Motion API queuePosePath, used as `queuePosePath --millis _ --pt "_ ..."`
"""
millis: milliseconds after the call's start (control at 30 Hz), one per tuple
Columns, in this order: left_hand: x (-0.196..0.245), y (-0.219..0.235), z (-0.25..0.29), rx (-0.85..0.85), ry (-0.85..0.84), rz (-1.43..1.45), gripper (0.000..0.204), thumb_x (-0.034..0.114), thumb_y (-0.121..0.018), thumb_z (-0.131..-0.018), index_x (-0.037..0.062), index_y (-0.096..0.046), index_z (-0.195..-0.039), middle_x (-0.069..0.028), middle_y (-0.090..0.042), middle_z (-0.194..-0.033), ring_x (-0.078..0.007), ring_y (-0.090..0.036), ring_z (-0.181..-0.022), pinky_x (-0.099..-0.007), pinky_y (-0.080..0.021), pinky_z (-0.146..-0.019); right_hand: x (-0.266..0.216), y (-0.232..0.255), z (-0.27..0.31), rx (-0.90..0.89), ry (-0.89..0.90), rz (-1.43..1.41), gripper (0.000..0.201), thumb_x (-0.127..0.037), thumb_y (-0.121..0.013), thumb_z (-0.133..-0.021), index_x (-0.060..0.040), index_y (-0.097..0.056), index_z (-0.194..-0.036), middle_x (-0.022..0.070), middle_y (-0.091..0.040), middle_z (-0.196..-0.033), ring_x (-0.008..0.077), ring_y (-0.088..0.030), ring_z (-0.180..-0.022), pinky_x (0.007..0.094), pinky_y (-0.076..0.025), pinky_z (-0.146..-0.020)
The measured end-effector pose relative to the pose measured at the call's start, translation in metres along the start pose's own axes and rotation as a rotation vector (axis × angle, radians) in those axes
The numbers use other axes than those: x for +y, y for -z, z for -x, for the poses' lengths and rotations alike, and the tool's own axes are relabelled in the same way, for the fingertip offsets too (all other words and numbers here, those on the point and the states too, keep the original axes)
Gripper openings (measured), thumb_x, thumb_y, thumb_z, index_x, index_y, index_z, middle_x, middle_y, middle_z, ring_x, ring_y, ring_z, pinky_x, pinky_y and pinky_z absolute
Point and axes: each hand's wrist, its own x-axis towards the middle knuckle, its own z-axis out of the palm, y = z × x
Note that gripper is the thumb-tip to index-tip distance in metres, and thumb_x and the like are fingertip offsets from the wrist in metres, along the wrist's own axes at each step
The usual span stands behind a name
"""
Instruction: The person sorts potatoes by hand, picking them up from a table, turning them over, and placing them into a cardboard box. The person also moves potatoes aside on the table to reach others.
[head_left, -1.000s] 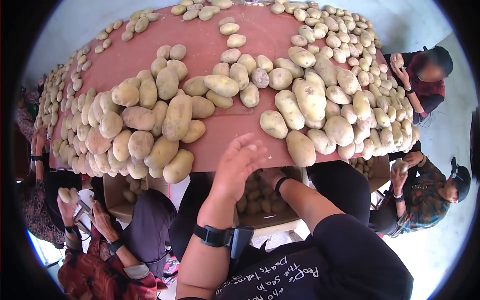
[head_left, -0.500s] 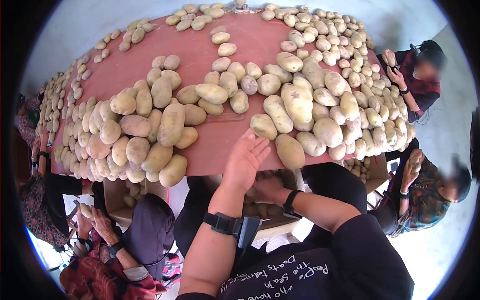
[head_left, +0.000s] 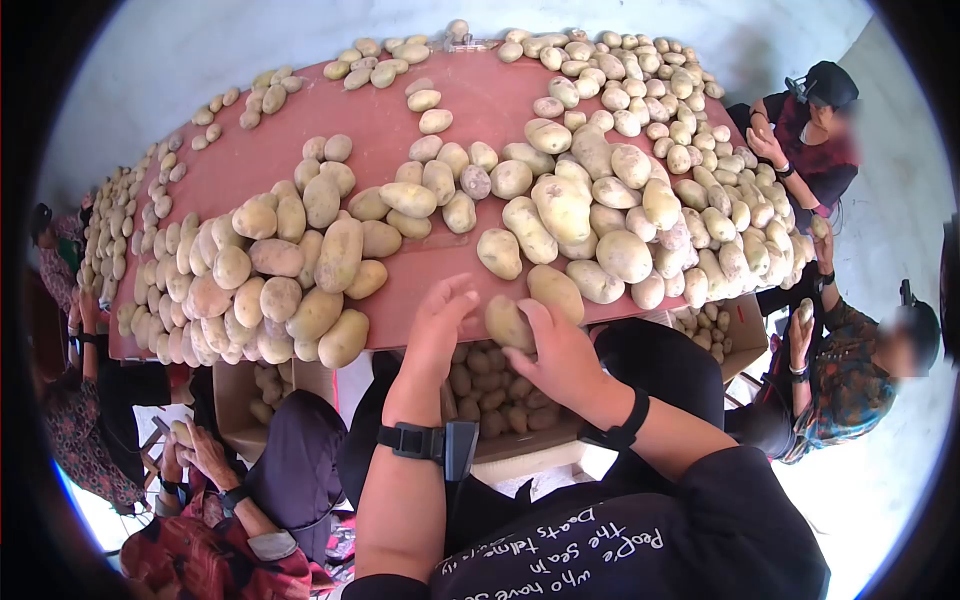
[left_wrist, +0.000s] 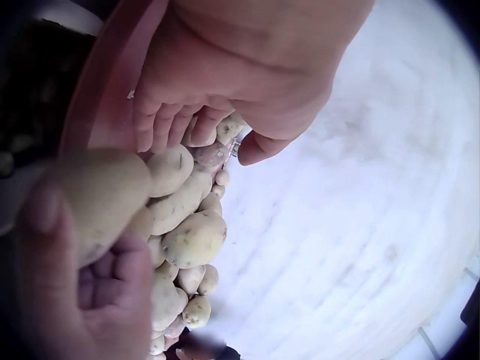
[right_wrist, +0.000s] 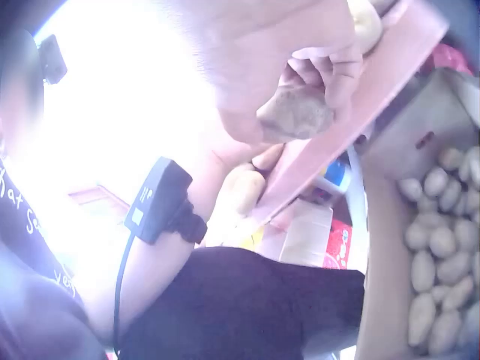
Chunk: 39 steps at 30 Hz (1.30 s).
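At the table's front edge, the right hand [head_left: 565, 350] grips a potato [head_left: 507, 324] between thumb and fingers, above the box. To its left, the left hand [head_left: 435, 325] is raised with slightly bent fingers and nothing in them. The left wrist view has the left hand [left_wrist: 240, 75] at the top, apart from the potato [left_wrist: 109, 195] held by the right hand [left_wrist: 82, 300] at lower left. Seen from the right wrist, the right hand [right_wrist: 277, 56] wraps round the potato [right_wrist: 300, 112], whose far side is hidden.
Heaps of potatoes [head_left: 340, 255] lie left and right on the red table [head_left: 410, 270]. Below its edge, a cardboard box [head_left: 535, 440] holds more potatoes, with other boxes at either side. Several people sit around the table, some with potatoes in hand.
The right hand has come up out of the box, now with a potato in its grip. The left hand has drawn away leftward from the potatoes at the table edge. The head view has shifted slightly.
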Motion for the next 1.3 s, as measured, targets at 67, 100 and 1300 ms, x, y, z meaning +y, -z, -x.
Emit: queuePosePath --millis 67,100,1300 --pt "0.001 -0.001 0.005 -0.045 0.015 -0.147 0.047 0.017 -0.056 -0.087 -0.0019 -0.046 -0.128 -0.0136 -0.055 -0.121 -0.0205 -0.056 -0.108 -0.0308 -0.047 -0.09 0.004 -0.005 -0.004 -0.034 0.011 0.15 0.044 -0.017 -0.069 -0.073 -0.0054 -0.046 -0.109 0.0147 -0.053 -0.097 0.0344 -0.059 -0.082 0.0406 -0.051 -0.066" --pt "-0.002 -0.002 0.006 -0.074 0.013 -0.219 0.047 0.015 -0.059 -0.085 -0.0024 -0.046 -0.128 -0.0132 -0.056 -0.12 -0.02 -0.057 -0.106 -0.0304 -0.047 -0.089 0.006 -0.008 -0.004 -0.055 0.015 0.224 0.041 -0.016 -0.068 -0.074 -0.0058 -0.047 -0.107 0.0138 -0.052 -0.095 0.0332 -0.059 -0.081 0.0403 -0.051 -0.064" --pt "0.01 0.043 0.016 0.225 -0.098 0.233 0.039 0.024 -0.05 -0.093 -0.0026 -0.049 -0.121 -0.0142 -0.057 -0.115 -0.0232 -0.058 -0.103 -0.0346 -0.05 -0.086 0.163 -0.154 0.053 -0.833 -0.343 0.317 0.031 -0.01 -0.047 -0.085 -0.0042 -0.05 -0.116 0.0229 -0.057 -0.113 0.0375 -0.059 -0.101 0.0439 -0.049 -0.084"
